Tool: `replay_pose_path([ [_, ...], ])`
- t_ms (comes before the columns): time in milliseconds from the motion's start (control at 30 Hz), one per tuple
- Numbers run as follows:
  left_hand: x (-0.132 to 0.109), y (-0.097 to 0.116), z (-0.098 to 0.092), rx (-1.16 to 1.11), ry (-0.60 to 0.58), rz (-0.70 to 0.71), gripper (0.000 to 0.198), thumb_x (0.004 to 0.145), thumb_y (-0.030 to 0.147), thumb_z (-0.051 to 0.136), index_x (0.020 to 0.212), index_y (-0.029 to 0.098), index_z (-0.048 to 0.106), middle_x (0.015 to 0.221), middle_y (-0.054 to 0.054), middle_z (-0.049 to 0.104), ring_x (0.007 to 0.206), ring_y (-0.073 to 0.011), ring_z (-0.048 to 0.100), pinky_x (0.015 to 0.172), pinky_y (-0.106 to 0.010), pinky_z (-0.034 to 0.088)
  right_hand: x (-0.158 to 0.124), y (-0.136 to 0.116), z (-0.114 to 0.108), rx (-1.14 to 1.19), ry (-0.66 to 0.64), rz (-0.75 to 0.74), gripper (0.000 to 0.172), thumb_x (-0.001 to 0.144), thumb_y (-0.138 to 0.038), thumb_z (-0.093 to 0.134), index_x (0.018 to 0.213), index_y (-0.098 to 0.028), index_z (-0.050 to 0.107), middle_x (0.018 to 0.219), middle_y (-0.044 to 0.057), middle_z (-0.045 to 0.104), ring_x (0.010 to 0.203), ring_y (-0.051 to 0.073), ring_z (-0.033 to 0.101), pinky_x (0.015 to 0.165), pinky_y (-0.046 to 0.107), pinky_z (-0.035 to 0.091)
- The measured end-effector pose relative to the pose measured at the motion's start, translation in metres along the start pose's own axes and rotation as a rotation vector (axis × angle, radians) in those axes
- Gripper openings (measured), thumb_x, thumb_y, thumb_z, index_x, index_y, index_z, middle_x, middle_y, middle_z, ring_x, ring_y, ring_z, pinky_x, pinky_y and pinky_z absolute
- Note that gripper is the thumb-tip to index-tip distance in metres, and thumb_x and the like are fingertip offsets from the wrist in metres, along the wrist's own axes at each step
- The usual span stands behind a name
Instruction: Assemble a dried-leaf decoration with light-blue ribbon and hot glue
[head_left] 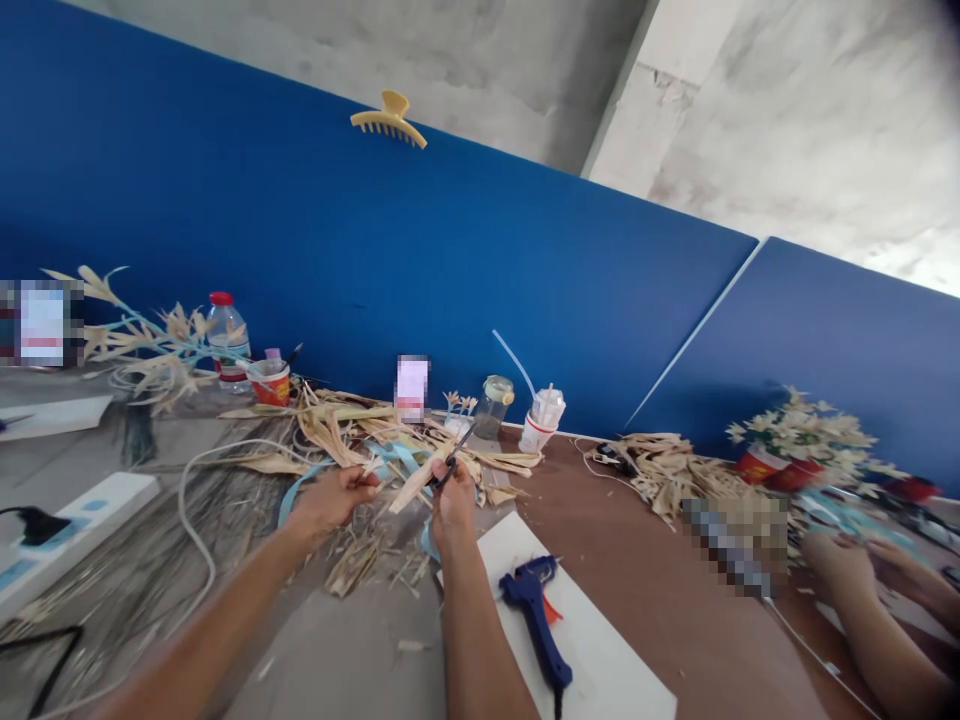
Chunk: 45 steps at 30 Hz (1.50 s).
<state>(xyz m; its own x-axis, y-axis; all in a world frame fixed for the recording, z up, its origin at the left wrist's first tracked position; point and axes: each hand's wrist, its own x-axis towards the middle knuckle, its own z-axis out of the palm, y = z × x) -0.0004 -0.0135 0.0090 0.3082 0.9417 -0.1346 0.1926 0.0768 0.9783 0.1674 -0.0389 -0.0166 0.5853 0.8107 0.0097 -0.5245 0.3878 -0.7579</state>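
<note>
My right hand (pixel 454 500) is closed around a pair of dark scissors (pixel 463 445), their blades pointing up and away. A pale strip of dried corn husk (pixel 412 488) slants beside its fingers; whether they grip it too I cannot tell. My left hand (pixel 341 500) is closed in a pinch a little to the left, and what sits between its fingertips is too small to make out. Light blue ribbon (pixel 396 458) lies just behind both hands. Husk scraps (pixel 356 565) are strewn on the table below them.
A blue glue gun (pixel 541 615) rests on a white board (pixel 600 660) at right. Behind are a husk pile (pixel 330 415), glass jar (pixel 493 408) and cup (pixel 538 425). A power strip (pixel 97 525) and white cable lie left. Another person's hands (pixel 840 565) work at far right.
</note>
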Motion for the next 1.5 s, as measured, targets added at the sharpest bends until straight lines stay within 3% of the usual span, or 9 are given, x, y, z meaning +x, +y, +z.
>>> replay_pose_path([
  [100, 0.001, -0.006, 0.004, 0.015, -0.090, -0.001, 0.019, 0.057, 0.034, 0.065, 0.069, 0.019, 0.062, 0.053, 0.006, 0.046, 0.039, -0.0074, 0.028, 0.039, -0.021, 0.017, 0.002, 0.002, -0.002, -0.029, -0.003, -0.033, 0.025, 0.053, -0.023, 0.073, 0.073, -0.018, 0.058, 0.063, -0.006, 0.062, 0.057, 0.009, 0.053, 0.059, 0.022, 0.041],
  [433, 0.000, -0.010, 0.017, -0.005, -0.068, -0.008, 0.014, 0.056, 0.031, 0.064, 0.061, 0.019, 0.058, 0.046, 0.007, 0.041, 0.038, -0.0078, 0.027, 0.038, -0.021, 0.018, 0.004, 0.004, -0.009, -0.137, 0.044, -0.112, 0.029, 0.060, -0.025, 0.071, 0.085, -0.018, 0.058, 0.074, -0.003, 0.065, 0.067, 0.011, 0.058, 0.065, 0.023, 0.044],
  [633, -0.005, -0.002, 0.020, -0.029, -0.093, -0.050, 0.017, 0.050, 0.025, 0.065, 0.065, 0.018, 0.062, 0.055, 0.003, 0.054, 0.041, -0.0088, 0.034, 0.039, -0.022, 0.023, 0.003, 0.006, -0.011, -0.218, 0.087, -0.156, 0.032, 0.063, -0.028, 0.068, 0.091, -0.018, 0.057, 0.078, -0.001, 0.065, 0.070, 0.012, 0.059, 0.064, 0.024, 0.045],
  [967, -0.008, -0.002, 0.017, 0.098, -0.109, 0.024, 0.025, 0.057, 0.033, 0.061, 0.077, 0.016, 0.062, 0.051, 0.004, 0.052, 0.046, -0.0126, 0.044, 0.044, -0.023, 0.029, 0.003, 0.010, -0.011, -0.264, 0.087, -0.220, 0.033, 0.061, -0.029, 0.070, 0.089, -0.016, 0.056, 0.078, 0.002, 0.066, 0.074, 0.015, 0.061, 0.070, 0.029, 0.047],
  [1267, -0.012, 0.005, 0.019, 0.023, -0.131, -0.029, 0.026, 0.054, 0.035, 0.061, 0.074, 0.018, 0.059, 0.047, 0.008, 0.041, 0.041, -0.0097, 0.033, 0.043, -0.023, 0.022, 0.000, 0.008, -0.009, -0.250, 0.089, -0.193, 0.032, 0.063, -0.028, 0.069, 0.089, -0.017, 0.054, 0.082, 0.002, 0.067, 0.077, 0.013, 0.061, 0.073, 0.028, 0.047],
  [1500, -0.011, 0.003, 0.019, -0.003, -0.135, -0.032, 0.027, 0.054, 0.033, 0.062, 0.075, 0.016, 0.058, 0.048, 0.008, 0.043, 0.039, -0.0073, 0.027, 0.042, -0.023, 0.019, 0.001, 0.010, -0.009, -0.248, 0.071, -0.221, 0.032, 0.062, -0.028, 0.070, 0.087, -0.017, 0.055, 0.080, 0.001, 0.066, 0.074, 0.014, 0.061, 0.072, 0.029, 0.047],
])
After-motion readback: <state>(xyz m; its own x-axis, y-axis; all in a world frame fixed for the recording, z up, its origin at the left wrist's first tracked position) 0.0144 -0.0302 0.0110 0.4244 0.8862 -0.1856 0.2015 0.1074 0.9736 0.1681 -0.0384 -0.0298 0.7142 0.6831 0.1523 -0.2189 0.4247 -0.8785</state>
